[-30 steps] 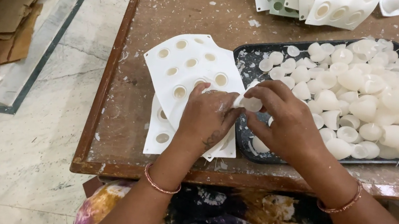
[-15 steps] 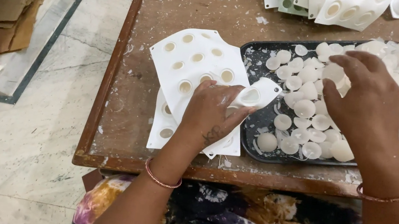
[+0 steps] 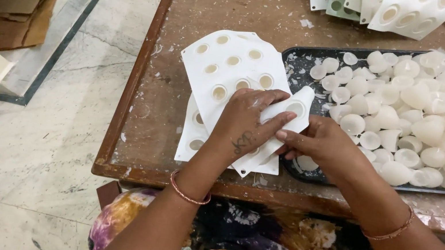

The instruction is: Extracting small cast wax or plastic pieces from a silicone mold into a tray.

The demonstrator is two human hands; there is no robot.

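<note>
Hands meeting at the near corner of a white flexible mould sheet with round cavities (image 3: pixel 231 65).
Left hand (image 3: pixel 245 125) pinches the sheet's curled corner, which runs toward two o'clock over the rim of the black tray of white moulded cups (image 3: pixel 296 57); right hand (image 3: pixel 321 145), fingers narrowed, touches that corner from four o'clock, both on the brown wooden surface (image 3: pixel 222 3).

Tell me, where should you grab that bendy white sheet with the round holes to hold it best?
Probably by its near right corner. The white flexible mould sheet with round cups lies flat on the brown wooden table, but that corner is curled up off the surface, where the left hand and right hand meet. Come from the near edge, fingers on top.
</note>
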